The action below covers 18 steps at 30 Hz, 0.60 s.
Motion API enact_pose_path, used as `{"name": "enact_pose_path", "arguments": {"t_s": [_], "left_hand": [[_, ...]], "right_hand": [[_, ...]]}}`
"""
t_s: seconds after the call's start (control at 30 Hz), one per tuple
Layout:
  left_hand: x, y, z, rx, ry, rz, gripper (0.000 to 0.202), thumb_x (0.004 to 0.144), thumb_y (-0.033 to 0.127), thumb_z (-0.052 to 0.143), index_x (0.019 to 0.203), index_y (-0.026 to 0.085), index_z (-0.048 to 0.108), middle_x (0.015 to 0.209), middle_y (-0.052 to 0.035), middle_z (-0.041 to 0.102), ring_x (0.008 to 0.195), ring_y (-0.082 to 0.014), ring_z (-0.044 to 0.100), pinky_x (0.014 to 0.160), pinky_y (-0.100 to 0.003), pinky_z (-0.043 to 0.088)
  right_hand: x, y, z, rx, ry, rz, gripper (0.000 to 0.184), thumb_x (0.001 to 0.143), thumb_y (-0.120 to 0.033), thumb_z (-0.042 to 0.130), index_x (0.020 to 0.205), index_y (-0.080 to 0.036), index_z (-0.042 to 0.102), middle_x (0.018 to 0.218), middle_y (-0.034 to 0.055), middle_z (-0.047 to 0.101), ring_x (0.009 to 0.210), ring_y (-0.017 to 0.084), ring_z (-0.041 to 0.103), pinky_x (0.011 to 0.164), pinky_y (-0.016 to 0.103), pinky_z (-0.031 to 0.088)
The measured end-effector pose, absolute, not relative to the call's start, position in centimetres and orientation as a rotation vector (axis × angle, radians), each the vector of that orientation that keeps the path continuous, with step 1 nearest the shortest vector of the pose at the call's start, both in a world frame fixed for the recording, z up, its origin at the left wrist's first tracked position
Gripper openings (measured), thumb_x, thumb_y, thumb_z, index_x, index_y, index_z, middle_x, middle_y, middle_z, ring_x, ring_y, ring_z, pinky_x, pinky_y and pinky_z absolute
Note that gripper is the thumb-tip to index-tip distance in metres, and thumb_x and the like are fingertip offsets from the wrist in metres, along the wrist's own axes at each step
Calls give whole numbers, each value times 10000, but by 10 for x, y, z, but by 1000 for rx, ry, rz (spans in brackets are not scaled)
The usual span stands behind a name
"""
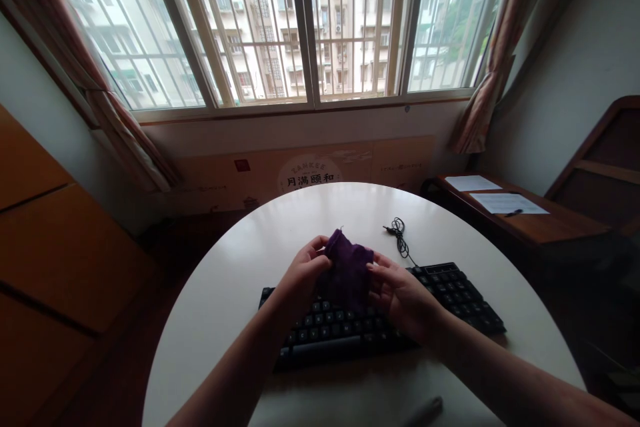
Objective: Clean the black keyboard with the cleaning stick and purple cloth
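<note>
both hands pinch a dark purple cloth (346, 277), which is held above the keyboard (325, 332) on the round white desk (225, 280). the left hand (306, 272) grips its left edge with the thumb on top, and the right hand (396, 290) has its right edge between thumb and fingers; a loose thread sticks up from the upper corner. beyond the right hand, a bundled black cable (399, 233) lies on the desk, running to the keyboard's back edge. to the right, a brown side table (555, 223) carries two sheets of paper (509, 203), with a black pen (514, 213) on the nearer one, and a brown chair back (597, 170) rises behind it. orange-brown cabinet fronts (45, 240) stand at the left, and a barred window (310, 33) between tied curtains (117, 123) fills the far side. cloth, hands and forearms cover much of the keyboard's middle, hiding many keys, and the right hand's fingertips are partly behind the cloth. a printed panel (310, 177) below the window is cut off by the desk's rim. a dark, blurred object (425, 411) at the bottom edge is cut off and cannot be identified.
</note>
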State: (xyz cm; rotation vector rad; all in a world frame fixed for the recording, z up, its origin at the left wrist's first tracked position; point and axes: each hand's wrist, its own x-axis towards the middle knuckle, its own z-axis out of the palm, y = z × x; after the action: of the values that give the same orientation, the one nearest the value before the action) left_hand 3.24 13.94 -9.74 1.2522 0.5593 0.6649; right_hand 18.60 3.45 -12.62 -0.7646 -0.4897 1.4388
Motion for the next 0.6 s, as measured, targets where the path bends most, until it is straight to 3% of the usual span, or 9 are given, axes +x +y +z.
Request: {"name": "enact_pose_path", "arguments": {"t_s": [0.13,0.27,0.37,0.5,0.6], "left_hand": [[34,147,-102,1196,686,644,306,722,291,594,998,164,624,831,-50,676,733,-181,635,609,-260,483],[37,146,-105,1285,721,664,489,753,428,682,1154,173,568,926,-73,688,761,-195,647,633,-279,502],[36,143,-104,1384,655,689,607,686,403,778,1190,213,498,936,-65,690,709,-193,652,603,-286,508],[33,141,-100,1524,648,809,377,692,384,769,950,200,564,856,-33,670,704,-175,631,594,-262,493],[32,143,-100,1575,679,882,320,684,355,758,910,197,596,824,-20,660,742,-177,623,628,-260,486]], "right_hand": [[193,36,-126,-824,-581,1273,713,769,-274,748,1403,-253,421,1041,54,708,898,194,686,787,318,553],[195,34,-124,-885,-740,1148,780,748,-357,770,1431,-254,409,996,63,724,831,216,690,715,337,560],[193,32,-122,-912,-811,1072,686,749,-387,763,1364,-241,497,1008,75,721,824,231,685,690,362,570],[192,31,-119,-947,-866,980,435,779,-372,735,1166,-208,622,1060,85,700,887,237,674,709,367,586],[192,31,-120,-975,-934,895,351,789,-348,725,1099,-209,637,1002,74,706,844,218,675,685,340,584]]}}
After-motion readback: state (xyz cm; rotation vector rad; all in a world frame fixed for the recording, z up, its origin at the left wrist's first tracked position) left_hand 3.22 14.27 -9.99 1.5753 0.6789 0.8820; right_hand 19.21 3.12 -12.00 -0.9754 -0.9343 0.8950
